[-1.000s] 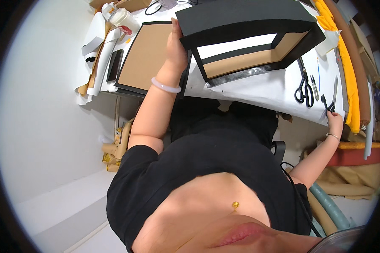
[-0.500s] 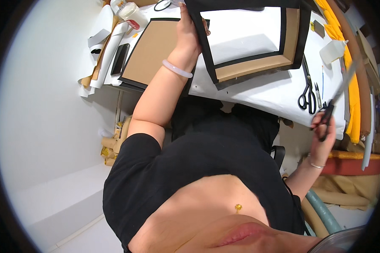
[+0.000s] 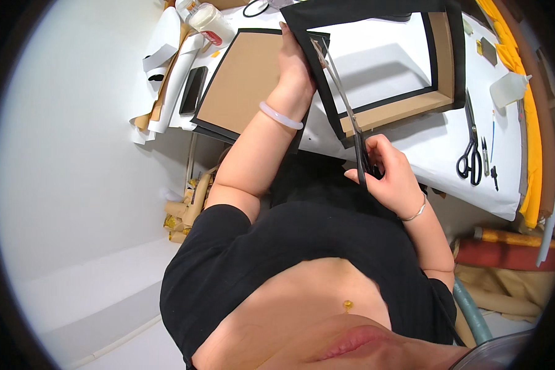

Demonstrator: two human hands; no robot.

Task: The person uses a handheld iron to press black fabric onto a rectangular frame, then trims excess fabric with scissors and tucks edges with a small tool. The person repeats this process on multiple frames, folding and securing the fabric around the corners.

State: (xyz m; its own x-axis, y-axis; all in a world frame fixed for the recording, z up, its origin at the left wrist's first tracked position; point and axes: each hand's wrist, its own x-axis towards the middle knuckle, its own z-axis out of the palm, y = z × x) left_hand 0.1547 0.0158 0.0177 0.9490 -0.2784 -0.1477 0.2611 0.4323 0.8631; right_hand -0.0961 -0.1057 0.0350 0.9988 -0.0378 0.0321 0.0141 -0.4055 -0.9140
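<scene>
My left hand (image 3: pixel 297 68) grips the left side of a black-covered rectangular frame (image 3: pixel 453 58), holding it tilted above the table. Bare tan board shows along the frame's inner walls, and its middle is an open window. Some of my left fingers are hidden behind the frame's side. My right hand (image 3: pixel 391 176) is closed around the black handles of long scissors (image 3: pixel 353 120). The scissors' blades point away from me, along the inner edge of the frame's left side and close to my left fingertips. Whether the blades touch the covering, I cannot tell.
Left of the frame lies a tan panel with black borders (image 3: pixel 243 83), beside a phone (image 3: pixel 193 89), paper rolls (image 3: pixel 182 80) and a jar (image 3: pixel 213 24). Rightward are other black-handled scissors (image 3: pixel 470 161), small snips (image 3: pixel 485 157), a white bottle (image 3: pixel 509 89) and yellow cloth (image 3: pixel 529 154).
My right hand has brought the scissors leftward from the table's right edge to the frame. The left hand keeps hold of the frame. The whole view has shifted slightly.
</scene>
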